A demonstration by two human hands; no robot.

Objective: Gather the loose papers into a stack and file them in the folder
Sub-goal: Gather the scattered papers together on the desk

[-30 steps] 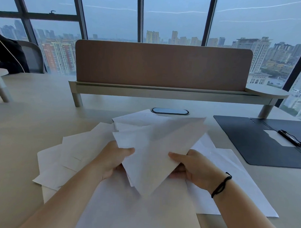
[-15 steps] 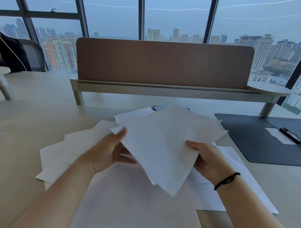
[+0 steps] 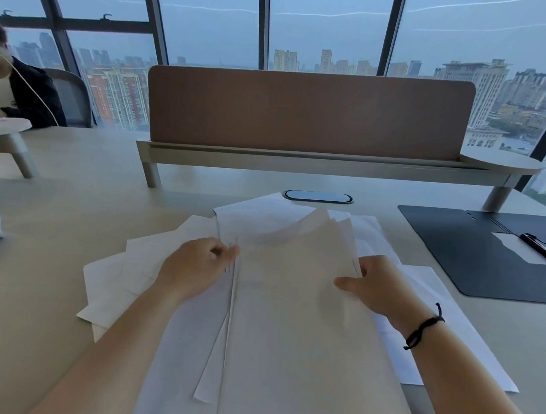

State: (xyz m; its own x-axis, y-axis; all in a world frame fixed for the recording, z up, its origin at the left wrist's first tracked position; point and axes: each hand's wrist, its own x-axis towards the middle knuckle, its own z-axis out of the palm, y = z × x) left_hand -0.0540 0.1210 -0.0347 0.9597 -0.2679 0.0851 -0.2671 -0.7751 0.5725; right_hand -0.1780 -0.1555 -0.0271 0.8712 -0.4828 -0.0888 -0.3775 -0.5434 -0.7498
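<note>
A: Squaring the held sheets, by the look of it. Left hand [image 3: 201, 266] pinches the left edge of the stack [image 3: 293, 300], fingers curled onto it; right hand [image 3: 374, 284] grips the right edge, thumb on top, fingers under. One hand per side is presumably so the edges can be pushed into line.

B: Aligned yet?

A: No. Several edges fan out along the left side of the stack, and the far corners are staggered. Top of the stack curls toward the camera.

B: Remaining papers?

A: Loose sheets [image 3: 123, 279] lie spread left of the stack and under it; more sheets [image 3: 441, 324] lie right of it, flat on the desk [image 3: 64, 199]. Judgement: gathering is partway, filing not begun.

B: Folder?

A: Dark folder [image 3: 468, 254], lying open well right of the stack, with a white slip and a black clip [image 3: 539, 247] on its far-right part. Likely left open to receive the stack.

B: Surface, room?

A: Pale, smooth desk. Beyond the stack, an oval cable port [image 3: 318, 196], then a brown divider [image 3: 309, 112] on a raised shelf. Tall windows behind it, city towers, dusk-blue light. Far left of the stack, a seated person in dark clothing [image 3: 25, 96].
</note>
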